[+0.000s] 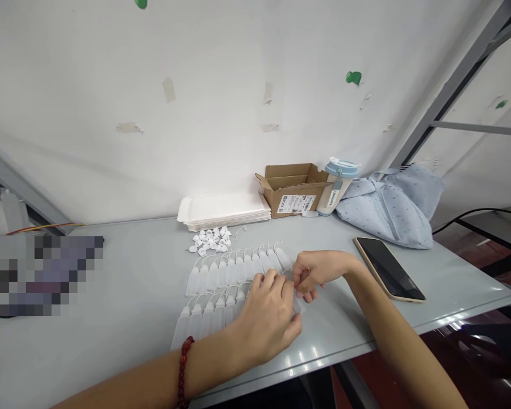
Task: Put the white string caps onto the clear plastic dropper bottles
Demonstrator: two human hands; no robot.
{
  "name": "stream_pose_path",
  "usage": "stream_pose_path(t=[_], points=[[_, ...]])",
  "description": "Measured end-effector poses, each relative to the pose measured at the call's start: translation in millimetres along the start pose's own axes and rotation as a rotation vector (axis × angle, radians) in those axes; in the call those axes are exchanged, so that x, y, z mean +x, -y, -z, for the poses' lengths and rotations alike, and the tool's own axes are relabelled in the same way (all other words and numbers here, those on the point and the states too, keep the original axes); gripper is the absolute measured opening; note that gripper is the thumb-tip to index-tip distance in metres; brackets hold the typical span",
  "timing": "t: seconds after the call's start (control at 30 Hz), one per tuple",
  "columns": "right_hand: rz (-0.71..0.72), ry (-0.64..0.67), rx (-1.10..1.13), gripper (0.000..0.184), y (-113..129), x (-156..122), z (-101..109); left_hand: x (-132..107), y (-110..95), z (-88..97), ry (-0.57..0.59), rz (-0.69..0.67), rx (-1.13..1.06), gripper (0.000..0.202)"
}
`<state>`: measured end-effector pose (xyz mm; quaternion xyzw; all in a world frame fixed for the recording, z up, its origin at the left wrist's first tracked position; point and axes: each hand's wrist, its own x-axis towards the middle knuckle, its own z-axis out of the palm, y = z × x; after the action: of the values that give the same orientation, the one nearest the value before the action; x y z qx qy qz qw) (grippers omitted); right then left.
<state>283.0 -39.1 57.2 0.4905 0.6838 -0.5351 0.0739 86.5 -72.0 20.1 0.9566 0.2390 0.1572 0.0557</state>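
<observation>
Two rows of small translucent white plastic bottles lie side by side on the grey table. My left hand, with a red bead bracelet at the wrist, is curled over the right end of the near row. My right hand meets it with fingers pinched together. Both hands close around a small translucent bottle that is mostly hidden between them. A small heap of white caps lies just behind the far row.
A stack of white flat packs and an open cardboard box stand at the wall. Beside them stand a blue-lidded cup and a pale blue cloth bag. A phone lies face up at right, near the table's edge.
</observation>
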Motion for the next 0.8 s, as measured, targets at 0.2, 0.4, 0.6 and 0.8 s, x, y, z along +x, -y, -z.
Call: stream_pose_path(t=[0.2, 0.4, 0.6, 0.8], points=[[0.004, 0.001, 0.028, 0.022, -2.3, 2.4, 0.6, -1.2, -0.2, -2.0, 0.024, 0.003, 0.039, 0.024], [-0.034, 0.037, 0.054, 0.019, -2.1, 4.1, 0.7, -5.2, 0.5, -6.8, 0.013, 0.026, 0.016, 0.025], [-0.095, 0.092, 0.071, 0.022, -1.8, 6.3, -0.2, -6.8, 2.3, -6.0, 0.014, 0.045, 0.017, 0.035], [-0.094, 0.09, 0.076, 0.025, -0.9, 8.9, -0.7, -7.0, 1.7, -7.3, 0.016, 0.067, 0.016, 0.033]])
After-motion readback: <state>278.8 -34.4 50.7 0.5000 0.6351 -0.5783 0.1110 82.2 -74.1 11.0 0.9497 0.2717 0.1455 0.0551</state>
